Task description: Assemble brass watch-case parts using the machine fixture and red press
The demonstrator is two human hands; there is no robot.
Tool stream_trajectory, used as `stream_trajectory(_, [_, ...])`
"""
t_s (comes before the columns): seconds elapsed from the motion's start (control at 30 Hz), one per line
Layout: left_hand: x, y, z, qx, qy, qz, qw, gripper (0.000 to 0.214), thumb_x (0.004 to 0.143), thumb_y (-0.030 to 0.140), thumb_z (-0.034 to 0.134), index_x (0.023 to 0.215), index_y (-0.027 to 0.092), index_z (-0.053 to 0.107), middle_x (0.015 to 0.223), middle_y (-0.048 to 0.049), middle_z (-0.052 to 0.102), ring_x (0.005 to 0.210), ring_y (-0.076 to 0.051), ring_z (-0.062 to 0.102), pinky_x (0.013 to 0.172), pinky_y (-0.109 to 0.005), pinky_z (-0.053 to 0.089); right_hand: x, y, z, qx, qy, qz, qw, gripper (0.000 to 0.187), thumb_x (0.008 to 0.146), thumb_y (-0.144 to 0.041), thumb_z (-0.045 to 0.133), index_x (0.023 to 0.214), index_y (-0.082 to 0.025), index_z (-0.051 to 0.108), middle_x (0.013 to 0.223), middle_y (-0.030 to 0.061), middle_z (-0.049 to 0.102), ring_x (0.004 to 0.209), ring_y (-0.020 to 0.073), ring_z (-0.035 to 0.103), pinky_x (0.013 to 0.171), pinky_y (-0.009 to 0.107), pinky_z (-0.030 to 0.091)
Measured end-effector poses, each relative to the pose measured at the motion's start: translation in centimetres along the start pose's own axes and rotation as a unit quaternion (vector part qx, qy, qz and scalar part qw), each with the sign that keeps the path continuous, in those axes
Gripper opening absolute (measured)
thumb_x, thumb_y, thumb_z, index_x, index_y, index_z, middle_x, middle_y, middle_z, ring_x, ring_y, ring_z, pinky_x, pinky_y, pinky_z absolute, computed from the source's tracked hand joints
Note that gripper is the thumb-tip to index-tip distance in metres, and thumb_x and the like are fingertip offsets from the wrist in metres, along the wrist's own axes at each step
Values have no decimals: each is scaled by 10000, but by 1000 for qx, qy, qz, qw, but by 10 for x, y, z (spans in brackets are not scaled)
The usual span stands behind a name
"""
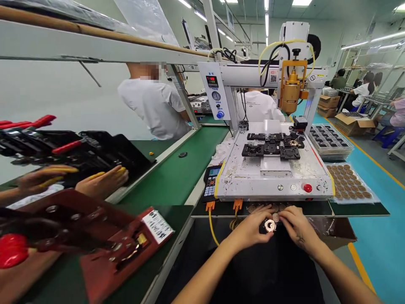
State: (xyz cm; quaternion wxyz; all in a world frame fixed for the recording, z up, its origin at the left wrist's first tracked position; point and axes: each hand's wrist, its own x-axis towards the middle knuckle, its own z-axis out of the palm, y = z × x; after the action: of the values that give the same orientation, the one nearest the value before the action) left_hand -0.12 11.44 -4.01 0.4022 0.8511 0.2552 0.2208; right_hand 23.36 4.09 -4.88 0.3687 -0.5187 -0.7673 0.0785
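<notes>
Both of my hands meet just below the front edge of the white machine table (272,185). My left hand (251,228) and my right hand (297,226) together pinch a small round ring-shaped part (270,225), pale with a hole in its middle. Several similar brown round discs (278,207) lie on the ledge right above my fingers. On the machine bed sit black fixture blocks (272,147), under a yellow dispensing head (291,90).
A sheet of brown discs (348,181) lies right of the machine, with stacked black trays (329,141) behind it. A keypad pendant (210,181) hangs at the machine's left. A green conveyor (177,173) runs left; another person's hands (101,181) and red clamp jigs (95,240) are there.
</notes>
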Motion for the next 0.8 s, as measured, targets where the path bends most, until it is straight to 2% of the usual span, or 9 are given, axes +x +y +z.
stream_trajectory(0.07, [4, -8, 1, -3, -10, 2, 1000, 381, 771, 210, 797, 1139, 237, 699, 1460, -115, 686, 1486, -299, 526, 1291, -497, 342, -1, -1, 20, -25, -13, -10, 1000, 204, 1069, -198, 536, 1203, -239, 683, 1089, 110, 693, 1021, 297, 655, 901, 464, 583])
stream_trajectory(0.17, [7, -12, 1, -6, -26, -2, 1000, 345, 774, 210, 797, 1107, 230, 709, 1510, -119, 651, 1497, -290, 517, 1307, -478, 318, -2, 11, 33, -40, -12, -18, 999, 202, 1057, -219, 574, 1213, -224, 702, 1077, 127, 692, 1004, 319, 643, 860, 483, 596])
stream_trajectory(0.37, [8, -4, -6, -11, -58, -49, 997, 300, 777, 214, 793, 1065, 231, 708, 1567, -114, 603, 1539, -304, 465, 1300, -461, 322, -20, 33, 45, -26, -3, -84, 996, 316, 1089, -192, 466, 1152, -222, 775, 970, 125, 771, 862, 279, 680, 771, 442, 582])
stream_trajectory(0.47, [8, -2, -7, -15, -56, -58, 997, 305, 780, 203, 782, 1073, 237, 706, 1540, -96, 632, 1515, -304, 496, 1262, -430, 376, -38, 30, 44, -1, -2, -97, 995, 297, 1078, -188, 497, 1110, -251, 786, 931, 91, 787, 807, 255, 698, 734, 411, 581])
stream_trajectory(0.53, [9, -2, -5, -13, -39, -62, 997, 300, 776, 198, 787, 1060, 236, 698, 1487, -99, 673, 1480, -306, 535, 1236, -421, 404, -47, 23, 35, 8, 10, -87, 996, 264, 1068, -182, 524, 1121, -259, 771, 996, 91, 790, 878, 260, 719, 795, 421, 592])
stream_trajectory(0.6, [11, 0, 0, -7, -20, -65, 998, 280, 772, 200, 798, 1027, 231, 688, 1420, -113, 709, 1429, -311, 577, 1197, -424, 441, -51, 13, 21, 28, 34, -34, 998, 217, 1071, -207, 533, 1103, -248, 744, 1097, 115, 774, 999, 277, 724, 881, 437, 592])
stream_trajectory(0.67, [14, 4, 5, 3, 2, -63, 998, 265, 760, 195, 812, 987, 224, 677, 1363, -125, 724, 1378, -321, 604, 1160, -442, 470, -49, 3, 4, 88, 51, 90, 991, 163, 1080, -290, 553, 1067, -240, 708, 1048, 109, 761, 985, 270, 726, 871, 412, 593])
stream_trajectory(0.73, [15, 11, 9, 13, 36, -48, 998, 296, 729, 191, 840, 969, 221, 671, 1302, -123, 733, 1358, -339, 597, 1163, -481, 458, -42, -8, -13, 183, 55, 221, 956, 198, 1069, -414, 589, 1054, -240, 683, 909, 60, 733, 823, 228, 707, 757, 352, 584])
stream_trajectory(0.8, [13, 21, 12, 2, 82, -34, 996, 319, 719, 192, 847, 984, 223, 672, 1242, -106, 737, 1308, -336, 609, 1157, -508, 451, -34, -19, -27, 260, 56, 292, 919, 301, 1036, -523, 622, 1097, -236, 691, 848, 27, 700, 687, 184, 640, 654, 312, 547])
